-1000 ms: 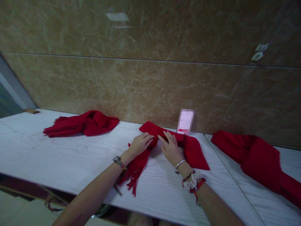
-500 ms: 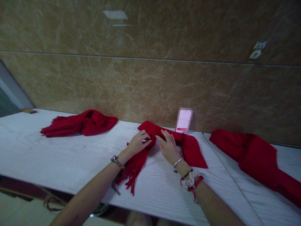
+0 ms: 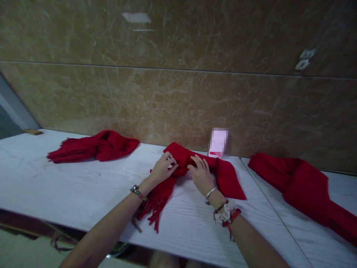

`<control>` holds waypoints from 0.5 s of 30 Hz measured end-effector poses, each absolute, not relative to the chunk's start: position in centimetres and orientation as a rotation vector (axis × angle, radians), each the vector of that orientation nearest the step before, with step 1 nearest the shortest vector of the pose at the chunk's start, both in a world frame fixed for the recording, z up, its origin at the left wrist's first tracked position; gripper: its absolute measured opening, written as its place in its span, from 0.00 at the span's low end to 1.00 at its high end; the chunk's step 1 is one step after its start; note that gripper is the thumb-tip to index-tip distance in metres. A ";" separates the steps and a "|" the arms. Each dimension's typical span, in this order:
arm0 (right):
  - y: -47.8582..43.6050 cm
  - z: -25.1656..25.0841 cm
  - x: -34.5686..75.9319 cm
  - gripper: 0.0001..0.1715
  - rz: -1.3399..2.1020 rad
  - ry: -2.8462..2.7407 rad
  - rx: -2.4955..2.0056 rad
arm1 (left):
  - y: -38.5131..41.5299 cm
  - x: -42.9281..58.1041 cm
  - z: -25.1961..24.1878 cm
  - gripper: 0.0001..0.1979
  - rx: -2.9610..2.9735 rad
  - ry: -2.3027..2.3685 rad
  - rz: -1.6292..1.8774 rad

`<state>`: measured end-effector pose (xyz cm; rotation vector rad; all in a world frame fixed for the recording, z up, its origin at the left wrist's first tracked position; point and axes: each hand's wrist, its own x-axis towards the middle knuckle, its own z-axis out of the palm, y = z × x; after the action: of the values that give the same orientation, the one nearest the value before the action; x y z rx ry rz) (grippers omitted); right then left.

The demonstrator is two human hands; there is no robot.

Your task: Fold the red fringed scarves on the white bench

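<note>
In the middle of the white table lies a red scarf [image 3: 228,181], folded over on itself, with its fringed end hanging toward the front edge. My left hand [image 3: 164,169] pinches the scarf's folded band from the left, fingers curled. On the other side of that fold, my right hand [image 3: 201,175] has bent fingers gripping the cloth, thumb toward the left hand. The fingertips are partly hidden in the fabric. Bracelets circle both wrists.
A second red scarf [image 3: 95,147] lies bunched at the left, and a third red scarf [image 3: 306,188] stretches along the right. Against the brown marbled wall [image 3: 178,100] leans a blurred pink item [image 3: 219,141]. The white table [image 3: 83,193] has a seam right of centre.
My hands have drawn slightly apart, the right one shifting a little rightward. The folded band between them looks wider and flatter. Both side scarves stay in place.
</note>
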<state>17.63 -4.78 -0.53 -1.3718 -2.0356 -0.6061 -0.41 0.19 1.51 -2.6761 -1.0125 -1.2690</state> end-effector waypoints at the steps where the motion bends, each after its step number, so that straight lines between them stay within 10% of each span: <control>1: -4.8 -0.4 17.8 0.15 -0.618 -2.024 -1.391 | 0.4 -0.7 1.8 0.04 -2.617 -1.078 -1.286; 15: -5.7 2.4 22.7 0.19 -0.683 -1.721 -1.883 | 1.9 -8.2 4.0 0.16 -1.740 -2.135 -0.835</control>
<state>22.67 -5.70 2.41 -1.8830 -1.7215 -0.6830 -8.23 1.88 3.98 -1.7395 -2.1353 -0.8352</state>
